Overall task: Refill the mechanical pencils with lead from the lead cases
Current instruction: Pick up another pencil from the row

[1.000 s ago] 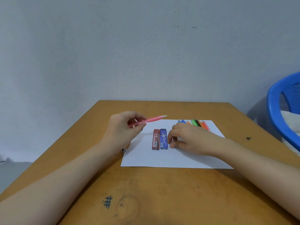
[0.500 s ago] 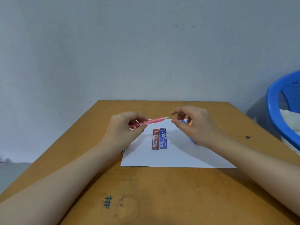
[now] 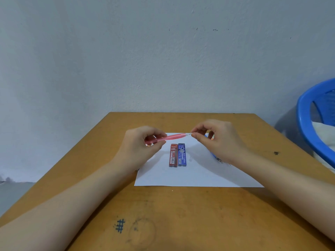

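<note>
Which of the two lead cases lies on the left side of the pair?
The red lead case, marked 2B; the blue lead case, printed PENCIL LEAD, lies right beside it on the right.

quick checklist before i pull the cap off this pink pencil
1. Barrel held steady: ok. The left hand grips the pink pencil, lifted above the paper.
2. Grip on the cap: ok. The right hand pinches the white cap at the pencil's end.
3. Cap off: not ok. It sits on the pencil.
4. Lead close by: ok. The red lead case and the blue lead case lie side by side on the paper, just below the pencil.
5. Cases opened: cannot tell.
</note>
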`<action>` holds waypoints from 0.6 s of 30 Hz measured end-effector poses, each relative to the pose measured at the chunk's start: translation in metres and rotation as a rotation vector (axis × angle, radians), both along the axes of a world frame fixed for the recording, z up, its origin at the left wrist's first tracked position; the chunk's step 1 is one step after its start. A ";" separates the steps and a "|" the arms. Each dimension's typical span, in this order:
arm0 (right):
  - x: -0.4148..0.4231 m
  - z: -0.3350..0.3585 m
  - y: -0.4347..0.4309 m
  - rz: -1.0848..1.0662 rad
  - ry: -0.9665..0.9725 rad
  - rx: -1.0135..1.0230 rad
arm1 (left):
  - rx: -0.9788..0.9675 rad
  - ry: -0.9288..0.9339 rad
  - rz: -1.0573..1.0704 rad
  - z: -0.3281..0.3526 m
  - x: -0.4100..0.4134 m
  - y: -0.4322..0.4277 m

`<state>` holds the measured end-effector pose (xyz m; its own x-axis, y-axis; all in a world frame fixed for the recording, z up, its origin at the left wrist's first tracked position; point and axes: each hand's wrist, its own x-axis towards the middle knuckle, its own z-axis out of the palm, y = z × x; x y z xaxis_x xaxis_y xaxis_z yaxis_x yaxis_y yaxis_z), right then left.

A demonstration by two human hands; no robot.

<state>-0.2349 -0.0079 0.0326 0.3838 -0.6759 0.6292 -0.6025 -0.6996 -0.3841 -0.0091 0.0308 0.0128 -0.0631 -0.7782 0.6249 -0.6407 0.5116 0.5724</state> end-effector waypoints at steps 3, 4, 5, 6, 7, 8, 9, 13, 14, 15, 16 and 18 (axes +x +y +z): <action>-0.003 0.002 -0.005 -0.024 -0.017 0.085 | 0.011 0.006 0.023 0.000 0.001 -0.002; -0.004 0.004 -0.006 -0.028 -0.006 0.118 | 0.013 0.006 0.027 0.000 0.002 -0.002; -0.005 0.006 -0.007 -0.033 0.018 0.148 | 0.014 0.007 0.029 0.000 0.002 -0.002; -0.006 0.008 -0.007 -0.036 0.055 0.176 | 0.013 0.010 0.032 0.001 0.002 -0.002; -0.007 0.010 -0.007 -0.038 0.103 0.203 | 0.012 0.010 0.034 0.001 0.002 -0.002; -0.009 0.012 -0.007 -0.039 0.153 0.225 | 0.011 0.008 0.037 0.001 0.002 -0.002; -0.010 0.013 -0.006 -0.039 0.195 0.245 | 0.013 0.009 0.041 0.000 0.002 -0.002; -0.008 0.006 -0.006 -0.049 0.330 0.297 | 0.030 0.011 0.050 0.000 0.002 -0.002; -0.007 0.004 -0.007 -0.046 0.376 0.303 | 0.031 0.014 0.051 0.000 0.002 -0.003; -0.006 0.002 -0.007 -0.038 0.413 0.313 | 0.032 0.018 0.053 0.000 0.002 -0.003; -0.006 0.001 -0.007 -0.031 0.436 0.324 | 0.034 0.019 0.055 0.000 0.002 -0.003; -0.005 0.001 -0.006 -0.018 0.455 0.349 | 0.035 0.009 0.061 0.000 0.003 -0.004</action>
